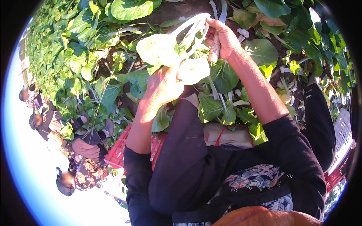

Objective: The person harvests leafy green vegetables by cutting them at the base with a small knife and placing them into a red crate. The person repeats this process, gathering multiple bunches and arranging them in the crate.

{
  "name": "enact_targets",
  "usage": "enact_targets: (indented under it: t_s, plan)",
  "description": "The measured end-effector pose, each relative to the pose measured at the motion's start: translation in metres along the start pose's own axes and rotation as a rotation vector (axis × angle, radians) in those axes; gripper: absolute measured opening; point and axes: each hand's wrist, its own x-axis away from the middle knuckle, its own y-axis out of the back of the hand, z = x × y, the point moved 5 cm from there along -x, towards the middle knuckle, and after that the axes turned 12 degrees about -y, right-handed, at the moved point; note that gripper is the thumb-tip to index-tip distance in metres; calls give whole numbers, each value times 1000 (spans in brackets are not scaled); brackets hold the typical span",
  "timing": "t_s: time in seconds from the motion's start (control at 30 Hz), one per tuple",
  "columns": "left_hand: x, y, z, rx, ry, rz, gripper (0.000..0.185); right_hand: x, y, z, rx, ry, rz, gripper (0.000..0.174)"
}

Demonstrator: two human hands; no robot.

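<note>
A leafy green head with long white stalks [186,32], like bok choy, is stretched between my two hands, its leaves strongly sunlit. Around its leaf end, at the centre, my left hand [165,84] is closed. My right hand [224,39], higher and to the right, pinches the stalk base between thumb and fingers. The same hand also holds a wrapped, pale cylindrical handle [215,48] against its palm; whatever the handle belongs to is hidden or cannot be made out. Below my hands, cut leaves and stalks [219,106] lie on the ground.
A red plastic crate [120,149] stands left of my leg, and a white crate [340,135] above a red one at far right. A pale bag with red straps [226,135] lies beneath me. Leafy plants [82,36] fill the upper left. Several people crouch at the left.
</note>
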Motion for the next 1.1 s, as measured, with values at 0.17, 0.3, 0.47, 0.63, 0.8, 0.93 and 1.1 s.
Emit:
enact_targets:
  t_s: [0.17, 0.3, 0.47, 0.63, 0.8, 0.93, 1.1]
  plan:
    - [9, 25, -59, 764, 152, 33, 56, 101, 24, 45, 308, 580, -124, 26]
    - [-1, 78, -92, 545, -411, -62, 46, 149, 21, 69, 619, 796, -23, 32]
    - [-32, 56, -82, 896, -235, -128, 77, 166, -7, 57, 393, 743, 275, 32]
    - [-58, 11, -78, 1353, -13, -131, 95, 148, -27, 34, 271, 744, 40, 29]
    - [-56, -3, -67, 1258, 164, -130, 93, 132, -18, 28, 373, 713, -211, 22]
    - [-57, 12, -67, 918, -35, -50, 94, 124, -7, 36, 533, 663, -242, 29]
    - [-60, 19, -63, 844, 65, -13, 95, 104, -7, 27, 491, 558, 33, 32]
